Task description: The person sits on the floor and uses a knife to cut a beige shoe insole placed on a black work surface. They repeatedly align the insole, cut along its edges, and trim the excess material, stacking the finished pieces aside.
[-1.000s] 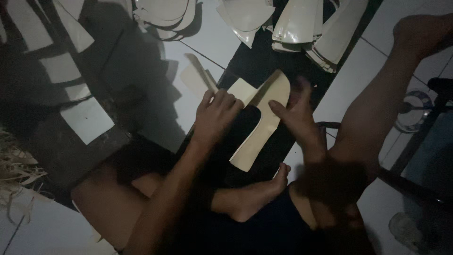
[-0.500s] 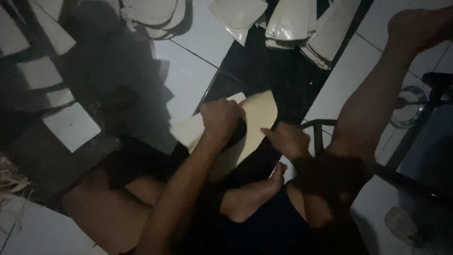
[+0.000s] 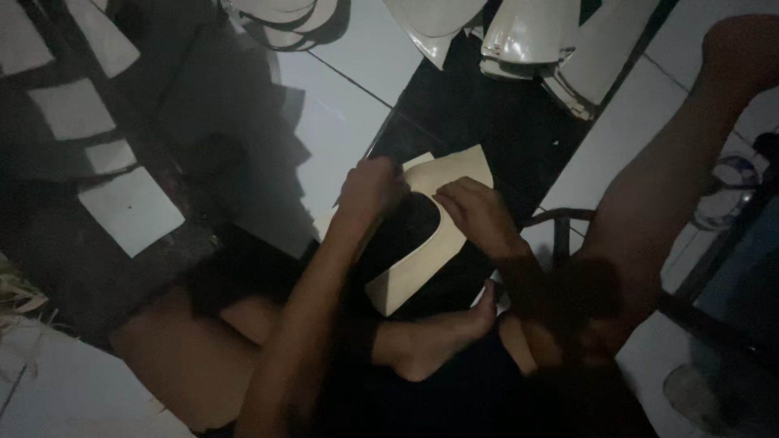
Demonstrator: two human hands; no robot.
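I sit on the floor with my legs folded, in dim light. Both hands hold a cream, curved sheet piece (image 3: 442, 243) with a rounded cut-out, just above a black mat (image 3: 479, 122). My left hand (image 3: 369, 191) grips its upper left edge with closed fingers. My right hand (image 3: 479, 212) presses and pinches the upper right part of the piece. Under the piece a second pale sheet (image 3: 324, 221) shows at the left. My foot (image 3: 442, 332) lies just below the piece.
Stacks of cream cut pieces (image 3: 540, 40) lie at the top by the mat, with more curved pieces (image 3: 280, 16) at top centre. White rectangular sheets (image 3: 130, 209) lie on a dark cloth at left. My raised right leg (image 3: 673, 178) crosses the right side. White floor tiles (image 3: 357, 89) surround the mat.
The cream piece has swung from a long slanted position into a more upright one under my hands. My right hand moved up onto its top part; my left stayed on the upper left edge.
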